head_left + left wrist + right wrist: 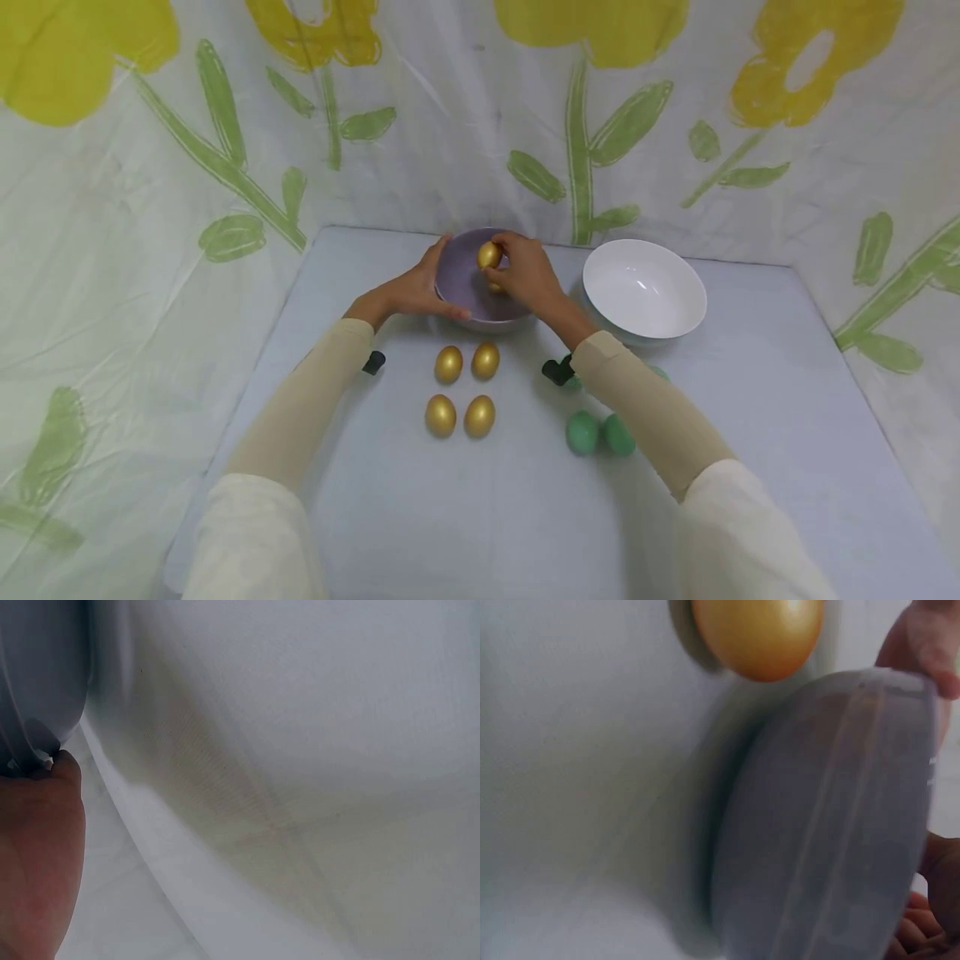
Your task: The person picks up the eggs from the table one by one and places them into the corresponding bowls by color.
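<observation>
R hand (531,273) is pinching a gold egg (489,254) at the purple bowl (459,279), upper ctr of frame; L hand (416,289) is gripping bowl's side. Egg's prob. light, hard, slick; holding round its middle is looking safest.

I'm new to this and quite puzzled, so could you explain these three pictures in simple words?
There's no machine here, just a person's two bare hands. The wide picture comes from a camera on the head; the two close ones come from a camera on each wrist. The left hand holds the side of a purple bowl. The right hand pinches a gold egg there. On the table lie four more gold eggs, a white bowl and green eggs, some partly hidden by the right sleeve.
</observation>
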A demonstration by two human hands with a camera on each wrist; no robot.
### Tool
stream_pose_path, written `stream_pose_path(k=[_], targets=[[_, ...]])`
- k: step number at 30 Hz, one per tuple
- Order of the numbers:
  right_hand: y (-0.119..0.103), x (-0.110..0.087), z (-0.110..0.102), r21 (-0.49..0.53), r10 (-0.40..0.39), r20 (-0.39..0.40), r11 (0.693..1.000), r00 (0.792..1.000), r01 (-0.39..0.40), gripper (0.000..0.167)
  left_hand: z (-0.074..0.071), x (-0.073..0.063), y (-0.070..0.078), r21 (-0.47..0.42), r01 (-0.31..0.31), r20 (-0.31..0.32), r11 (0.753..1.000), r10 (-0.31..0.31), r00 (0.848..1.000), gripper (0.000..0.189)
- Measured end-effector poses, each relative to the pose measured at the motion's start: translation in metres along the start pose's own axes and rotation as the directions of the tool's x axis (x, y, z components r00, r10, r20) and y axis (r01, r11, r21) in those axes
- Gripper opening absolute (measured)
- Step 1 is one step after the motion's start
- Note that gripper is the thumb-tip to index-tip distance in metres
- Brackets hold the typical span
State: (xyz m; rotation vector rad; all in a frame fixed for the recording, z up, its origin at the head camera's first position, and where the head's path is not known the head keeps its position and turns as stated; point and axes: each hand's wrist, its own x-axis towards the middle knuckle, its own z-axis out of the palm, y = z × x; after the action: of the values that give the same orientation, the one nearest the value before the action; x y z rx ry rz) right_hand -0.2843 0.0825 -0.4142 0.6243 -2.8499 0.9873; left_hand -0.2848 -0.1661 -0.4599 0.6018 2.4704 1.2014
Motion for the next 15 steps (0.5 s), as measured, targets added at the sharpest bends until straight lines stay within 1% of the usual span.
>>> stream_pose_path(k=[3,6,11,15], targets=[[0.004,0.005,0.007,-0.059,0.032,-0.002,0.998,0.999,-0.032,0.054,0.0,-0.001,0.001,-0.001,0.006,0.003,1.0,-0.006,1.0,0.151],[0.007,0.007,0.012,-0.103,0.07,0.024,0.992,0.997,-0.067,0.056,-0.001,-0.001,0.001,0.002,0.011,0.002,1.0,-0.011,1.0,0.151],[0.01,0.005,0.017,-0.11,0.107,0.053,0.989,0.993,-0.101,0.056,-0.001,-0.002,0.001,0.015,0.014,0.0,1.0,-0.014,1.0,0.151],[0.012,0.003,0.021,-0.131,0.122,0.064,0.985,0.99,-0.113,0.055,-0.001,-0.002,0.001,0.004,0.019,0.005,1.0,-0.019,1.0,0.149]])
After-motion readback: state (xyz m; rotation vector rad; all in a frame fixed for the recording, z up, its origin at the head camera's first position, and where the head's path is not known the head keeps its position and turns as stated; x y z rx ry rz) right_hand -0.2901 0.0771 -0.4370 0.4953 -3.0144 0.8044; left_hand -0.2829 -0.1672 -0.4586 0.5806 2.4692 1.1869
